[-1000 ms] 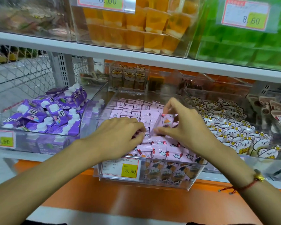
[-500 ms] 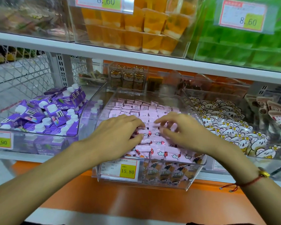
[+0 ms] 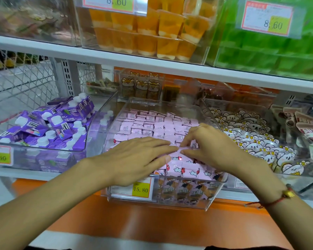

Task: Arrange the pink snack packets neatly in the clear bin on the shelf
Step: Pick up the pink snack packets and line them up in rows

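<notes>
Pink snack packets being pressed level in the clear bin on the shelf.

The left hand (image 3: pixel 134 159) is laid flat, fingers straight, on the pink snack packets (image 3: pixel 152 126); the right hand (image 3: pixel 211 147) is curled, its grip apparently pinching one packet near the middle. The packet is best seated flush with its row and pressed lightly. Small glossy pink wrappers are seen in tidy rows filling the clear bin (image 3: pixel 188 202), looser at the front.

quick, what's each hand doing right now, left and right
Left hand: open, fingers straight, resting flat on the pink snack packets in the clear bin.
Right hand: fingertips curled, pinching a pink packet.
</notes>
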